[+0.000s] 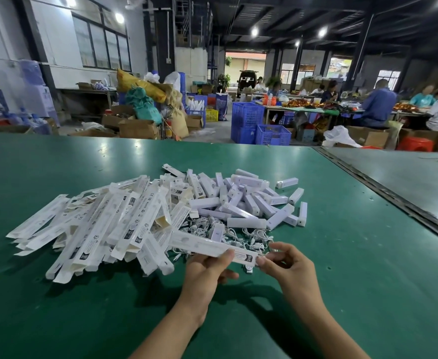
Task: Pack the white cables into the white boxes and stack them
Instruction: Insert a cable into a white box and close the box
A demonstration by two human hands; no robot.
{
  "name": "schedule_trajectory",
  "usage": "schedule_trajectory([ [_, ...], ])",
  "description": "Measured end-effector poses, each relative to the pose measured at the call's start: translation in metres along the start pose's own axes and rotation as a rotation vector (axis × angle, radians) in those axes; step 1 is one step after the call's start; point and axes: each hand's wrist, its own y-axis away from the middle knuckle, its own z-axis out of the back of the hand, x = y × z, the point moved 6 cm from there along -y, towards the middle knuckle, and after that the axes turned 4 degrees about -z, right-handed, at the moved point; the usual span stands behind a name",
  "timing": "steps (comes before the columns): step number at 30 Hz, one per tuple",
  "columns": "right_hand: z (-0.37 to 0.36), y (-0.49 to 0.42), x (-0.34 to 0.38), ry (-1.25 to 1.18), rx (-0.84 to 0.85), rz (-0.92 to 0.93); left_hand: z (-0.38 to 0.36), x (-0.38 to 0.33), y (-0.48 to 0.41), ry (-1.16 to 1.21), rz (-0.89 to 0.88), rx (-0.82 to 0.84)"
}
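I hold one long flat white box (202,244) level above the green table (83,307). My left hand (208,268) grips its middle from below, thumb on its near edge. My right hand (285,260) pinches its right end flap. Behind the box lies a tangle of white cables (251,235). To the left spreads a pile of flat unfolded white boxes (96,224). Farther back right is a heap of closed white boxes (249,200).
A seam (383,193) divides this table from a grey table (407,177) on the right. Beyond the far edge stand blue crates (259,125), cardboard boxes and sacks. Several people sit at tables at the back right.
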Motion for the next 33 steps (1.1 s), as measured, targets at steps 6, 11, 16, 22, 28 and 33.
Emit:
schedule_trajectory([
  [6,-0.003,0.002,-0.002,-0.072,0.042,-0.037,0.0,0.002,0.001,-0.027,0.018,-0.007],
  [11,-0.007,0.003,0.001,-0.106,0.164,-0.052,0.005,0.002,-0.002,0.007,0.034,-0.059],
  [16,-0.01,0.004,0.0,-0.16,0.19,-0.1,0.007,0.001,-0.003,0.026,0.042,-0.08],
  [22,-0.009,0.009,0.008,0.209,0.13,0.101,0.001,0.004,-0.001,-0.004,0.041,0.031],
  [28,-0.015,0.019,0.024,0.475,0.117,0.384,-0.004,0.001,0.0,-0.192,-0.086,0.103],
  [33,-0.019,0.018,0.016,0.519,0.043,0.377,-0.007,-0.008,0.001,-0.417,-0.344,0.063],
])
